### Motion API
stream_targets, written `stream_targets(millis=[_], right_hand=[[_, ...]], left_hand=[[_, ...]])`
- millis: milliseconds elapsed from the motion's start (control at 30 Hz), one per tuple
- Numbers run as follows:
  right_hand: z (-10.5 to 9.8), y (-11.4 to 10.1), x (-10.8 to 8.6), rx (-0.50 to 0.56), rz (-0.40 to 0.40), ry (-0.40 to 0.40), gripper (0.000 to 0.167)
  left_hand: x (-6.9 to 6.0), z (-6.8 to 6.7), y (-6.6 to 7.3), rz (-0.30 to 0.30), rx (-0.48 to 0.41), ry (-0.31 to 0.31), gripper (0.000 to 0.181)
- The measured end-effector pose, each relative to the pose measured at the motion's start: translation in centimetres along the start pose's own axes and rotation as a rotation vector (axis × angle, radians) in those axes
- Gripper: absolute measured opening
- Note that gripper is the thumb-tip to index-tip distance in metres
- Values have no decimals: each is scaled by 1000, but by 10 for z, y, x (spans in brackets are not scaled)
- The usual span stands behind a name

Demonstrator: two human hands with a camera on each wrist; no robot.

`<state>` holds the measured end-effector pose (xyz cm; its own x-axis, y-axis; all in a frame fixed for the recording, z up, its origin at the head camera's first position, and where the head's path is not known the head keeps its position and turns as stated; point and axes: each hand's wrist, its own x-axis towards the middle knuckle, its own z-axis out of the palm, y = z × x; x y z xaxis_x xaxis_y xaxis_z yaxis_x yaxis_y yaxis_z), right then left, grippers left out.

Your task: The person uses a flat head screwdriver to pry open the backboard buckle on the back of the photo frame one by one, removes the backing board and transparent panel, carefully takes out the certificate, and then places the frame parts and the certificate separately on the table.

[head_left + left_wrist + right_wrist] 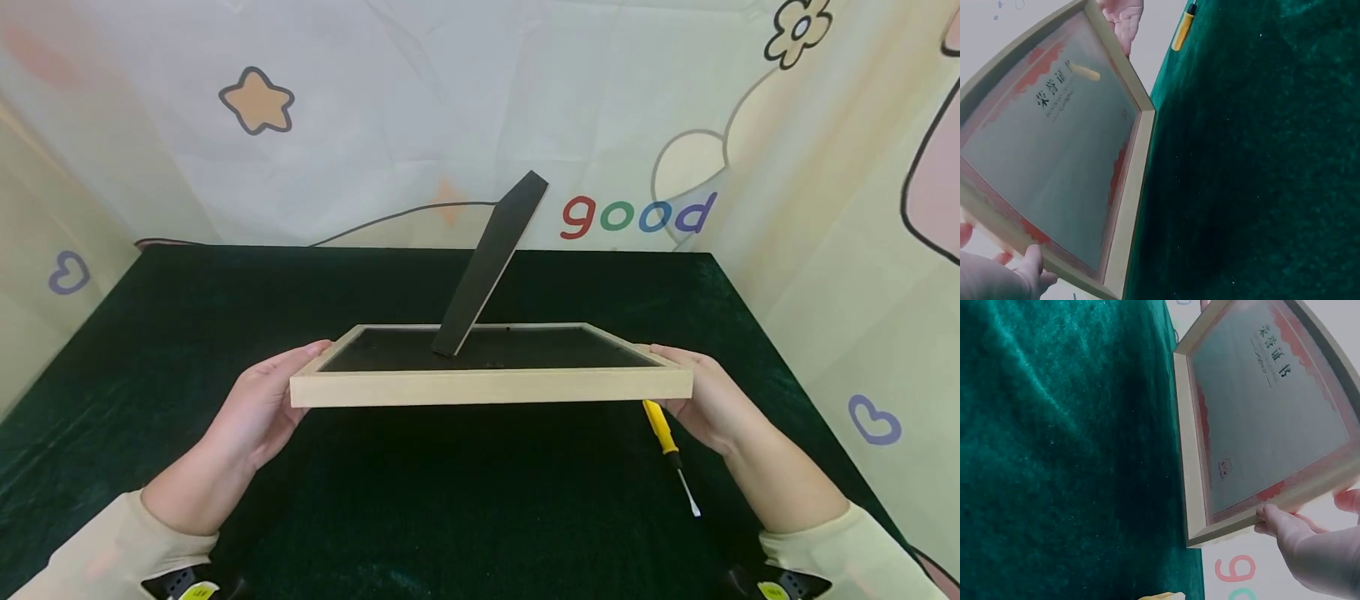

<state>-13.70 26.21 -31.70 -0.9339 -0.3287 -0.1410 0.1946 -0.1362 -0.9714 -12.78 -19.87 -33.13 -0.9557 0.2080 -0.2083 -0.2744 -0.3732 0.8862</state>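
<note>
A pale wooden picture frame (pixel 487 388) is held up level over the table, its dark backing board (pixel 390 348) facing up. From that board a black stand leg (pixel 491 267) sticks up at a slant. My left hand (pixel 258 404) grips the frame's left side, while my right hand (pixel 708 396) grips the right side. Underneath, in the left wrist view, a red-bordered certificate (pixel 1079 156) shows behind the clear front. The right wrist view shows the same certificate (pixel 1260 425), with my right thumb (pixel 1279 519) on the frame's edge.
A yellow-handled screwdriver (pixel 662 429) lies on the table below the frame's right end, its handle end hidden by the frame. Dark green cloth (pixel 465 500) covers the table. A printed curtain (pixel 390 108) hangs behind and at both sides.
</note>
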Motion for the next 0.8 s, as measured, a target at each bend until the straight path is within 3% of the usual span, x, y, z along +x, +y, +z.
stream_targets(millis=[200,433,700,800], right_hand=[[-7,5,0,-144,75,-14,32],[-10,11,0,-104,114,-55,33],[-10,16,0,-46,131,-40,24],[-11,18,1,-87,146,-5,33]], left_hand=[[0,1,0,-59,0,2,40],[-1,1,0,-108,42,2,70],[-1,-1,-4,-131,66,-6,69],[1,-3,-9,-126,97,1,67]])
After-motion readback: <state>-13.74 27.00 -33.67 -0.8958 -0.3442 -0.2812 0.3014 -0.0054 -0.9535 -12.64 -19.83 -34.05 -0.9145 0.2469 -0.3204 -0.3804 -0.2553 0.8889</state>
